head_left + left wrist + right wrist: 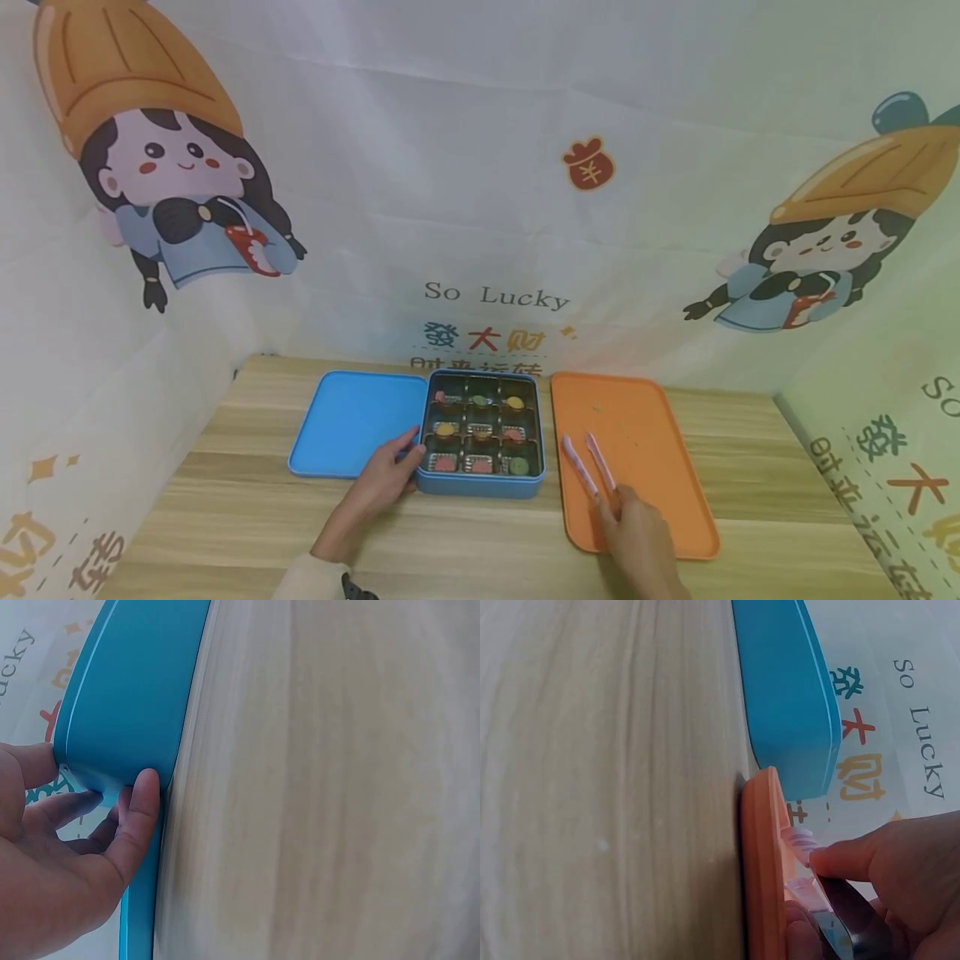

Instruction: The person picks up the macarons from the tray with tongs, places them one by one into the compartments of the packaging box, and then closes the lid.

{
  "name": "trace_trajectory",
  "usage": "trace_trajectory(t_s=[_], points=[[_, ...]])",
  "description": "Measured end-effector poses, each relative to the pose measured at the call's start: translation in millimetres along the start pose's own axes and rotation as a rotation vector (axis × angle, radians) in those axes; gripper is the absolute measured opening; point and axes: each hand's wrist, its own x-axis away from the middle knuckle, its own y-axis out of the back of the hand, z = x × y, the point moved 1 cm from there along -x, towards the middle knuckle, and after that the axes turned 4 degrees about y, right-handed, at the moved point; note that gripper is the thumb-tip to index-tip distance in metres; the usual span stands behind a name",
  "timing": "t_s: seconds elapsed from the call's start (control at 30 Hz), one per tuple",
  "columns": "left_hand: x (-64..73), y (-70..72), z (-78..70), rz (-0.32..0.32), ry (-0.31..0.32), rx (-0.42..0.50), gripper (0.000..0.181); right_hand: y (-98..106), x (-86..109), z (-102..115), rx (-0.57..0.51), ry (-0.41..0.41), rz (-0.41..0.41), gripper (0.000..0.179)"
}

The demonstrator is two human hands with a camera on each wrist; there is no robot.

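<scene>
A blue box [480,486] stands on the table, its dark divided insert [467,417] holding small red, yellow and green pieces in its compartments. My left hand [387,475] touches the box's left side. In the left wrist view, the thumb is at the upper rim and a fingertip lies low at the corner. My right hand [640,533] pinches a pair of pink tongs [581,468] between thumb and fingers. The tongs' two arms are spread, their tips over the orange tray [660,467]. Nothing shows between the tips.
A blue lid [352,425] lies left of the box, right beside it. Tiny specks lie on the orange tray, right of the box. A printed cloth [480,208] hangs behind the wooden table [247,500] and along its sides.
</scene>
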Motion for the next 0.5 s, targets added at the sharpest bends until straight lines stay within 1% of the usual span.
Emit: trace_trajectory(t_s=[0.17,0.27,0.33,0.5], points=[[-0.6,-0.6,-1.3,-0.001,0.007,-0.003,0.055,2.1,0.9,-1.7,0.064,-0.02,0.043,0.031],[-0.9,-1.1,-1.8,0.0,0.006,-0.004,0.055,2.8,1.0,-2.3,0.092,-0.025,0.051,0.029],[-0.9,-1.3,-2.1,0.0,0.005,-0.006,0.055,3.2,1.1,-1.9,0.089,-0.028,0.052,0.027],[0.4,-0.6,-0.9,-0.001,-0.001,0.001,0.053,2.9,1.5,-1.5,0.083,-0.04,0.071,0.029]])
